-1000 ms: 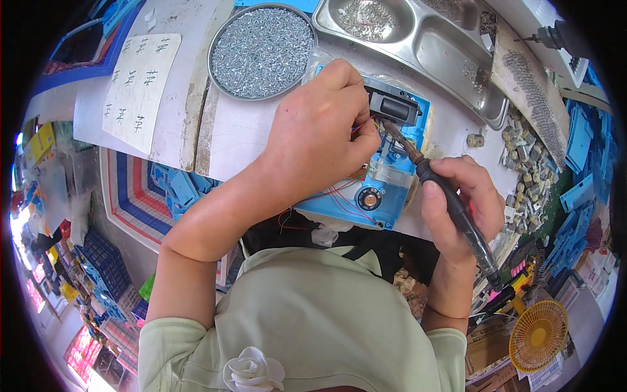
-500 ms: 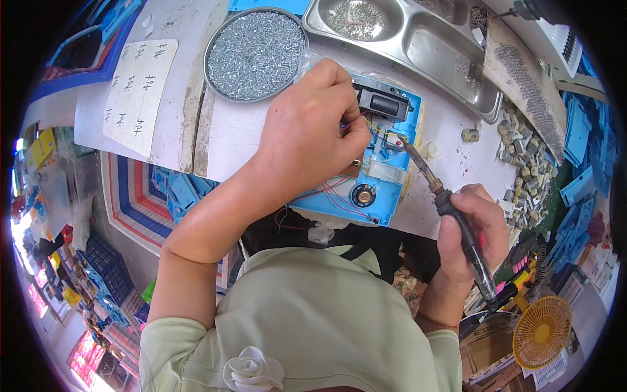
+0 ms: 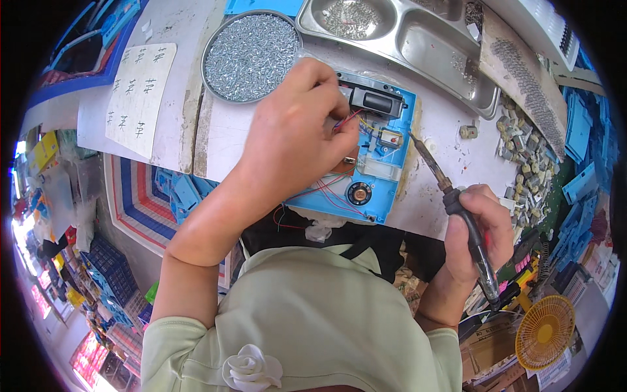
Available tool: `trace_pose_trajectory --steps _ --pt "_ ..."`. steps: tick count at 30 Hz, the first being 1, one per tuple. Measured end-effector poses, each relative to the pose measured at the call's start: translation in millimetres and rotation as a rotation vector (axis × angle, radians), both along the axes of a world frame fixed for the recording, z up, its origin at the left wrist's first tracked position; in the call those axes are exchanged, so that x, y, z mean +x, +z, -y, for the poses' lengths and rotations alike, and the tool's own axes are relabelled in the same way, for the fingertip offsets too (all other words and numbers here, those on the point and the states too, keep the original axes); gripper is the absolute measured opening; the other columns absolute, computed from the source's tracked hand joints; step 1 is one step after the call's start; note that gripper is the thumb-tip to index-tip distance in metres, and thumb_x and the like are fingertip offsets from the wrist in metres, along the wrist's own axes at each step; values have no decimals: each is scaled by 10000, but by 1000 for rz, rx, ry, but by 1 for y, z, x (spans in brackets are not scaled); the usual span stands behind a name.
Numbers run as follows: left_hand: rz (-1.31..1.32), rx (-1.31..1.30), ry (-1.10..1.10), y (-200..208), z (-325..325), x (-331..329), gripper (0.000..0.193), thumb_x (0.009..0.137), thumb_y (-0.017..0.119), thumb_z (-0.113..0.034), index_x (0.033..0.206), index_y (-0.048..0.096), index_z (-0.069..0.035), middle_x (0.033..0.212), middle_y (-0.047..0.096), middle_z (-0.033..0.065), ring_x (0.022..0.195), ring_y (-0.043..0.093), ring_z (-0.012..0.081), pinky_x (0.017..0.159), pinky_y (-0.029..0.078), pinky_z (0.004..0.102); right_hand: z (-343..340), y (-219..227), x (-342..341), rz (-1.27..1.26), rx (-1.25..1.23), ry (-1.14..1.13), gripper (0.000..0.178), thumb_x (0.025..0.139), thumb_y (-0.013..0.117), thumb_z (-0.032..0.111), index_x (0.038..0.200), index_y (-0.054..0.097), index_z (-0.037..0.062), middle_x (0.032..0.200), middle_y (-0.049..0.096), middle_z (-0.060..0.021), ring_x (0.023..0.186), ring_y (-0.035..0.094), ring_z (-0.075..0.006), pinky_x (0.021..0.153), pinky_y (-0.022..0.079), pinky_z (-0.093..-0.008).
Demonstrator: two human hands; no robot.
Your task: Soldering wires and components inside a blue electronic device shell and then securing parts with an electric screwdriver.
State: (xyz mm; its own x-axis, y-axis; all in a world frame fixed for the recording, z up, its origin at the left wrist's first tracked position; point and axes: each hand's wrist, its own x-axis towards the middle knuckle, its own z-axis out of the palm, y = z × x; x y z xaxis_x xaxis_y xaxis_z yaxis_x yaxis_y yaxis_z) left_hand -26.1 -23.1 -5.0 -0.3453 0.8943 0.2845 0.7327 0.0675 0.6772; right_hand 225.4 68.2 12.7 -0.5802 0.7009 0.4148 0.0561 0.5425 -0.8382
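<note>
A blue plastic housing (image 3: pixel 382 208) lies on the worktable, fitted with a black module (image 3: pixel 380 102), a small white component (image 3: pixel 390 138), a round speaker (image 3: pixel 359 193) and loose thin wires. My left hand (image 3: pixel 297 127) reaches over its left side, fingers pinched on red and blue wires (image 3: pixel 346 121); the fingertips are partly hidden. To the right, my right hand (image 3: pixel 486 225) grips a soldering iron (image 3: pixel 432 163) by its dark handle. The iron's tip is just off the housing's right edge, near the white component and apart from it.
A round metal pan (image 3: pixel 251 59) of small screws stands behind my left hand. Beyond the housing is a steel compartment tray (image 3: pixel 431 49) with small parts. Several small metal parts (image 3: pixel 526 173) are heaped at the right, and a yellow fan (image 3: pixel 545 333) stands lower right.
The soldering iron's tip has moved away from the white component, out past the housing's right edge. My left hand has shifted slightly left, still pinching wires.
</note>
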Motion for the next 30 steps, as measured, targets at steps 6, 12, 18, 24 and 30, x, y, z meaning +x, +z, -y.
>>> trace_pose_trajectory --steps 6,12,18,24,30 --pt "2 -78 -190 18 12 23 117 798 788 -69 876 708 -34 912 614 98 723 634 261 634 518 358 -1 -1 15 -47 -75 -55 269 801 742 28 1033 639 -61 754 609 -129 650 549 -183 585 411 -269" --pt "112 -80 -430 -1 1 12 101 799 783 -62 873 715 -47 823 615 83 720 621 288 632 501 380 -3 -4 24 -23 -23 -34 283 807 743 23 1053 633 -62 757 603 -120 644 545 -165 578 410 -264" --pt "52 -65 -528 -5 1 9 114 799 777 -45 895 716 -34 802 621 79 718 625 258 632 497 360 -1 -6 26 13 -48 -51 283 813 745 31 1060 637 -55 780 614 -120 662 552 -168 596 418 -266" --pt "368 -158 -442 -5 5 5 85 848 731 8 921 689 -8 830 634 70 720 610 185 634 487 323 3 -4 29 -30 -118 -157 288 827 739 34 1078 635 -62 859 623 -123 712 547 -148 638 426 -250" --pt "286 -194 -478 1 9 6 114 849 715 17 948 666 -12 859 627 87 770 630 241 669 508 337 -2 1 23 -63 -100 -42 271 816 735 37 1048 637 -63 780 591 -99 661 514 -150 613 407 -266"
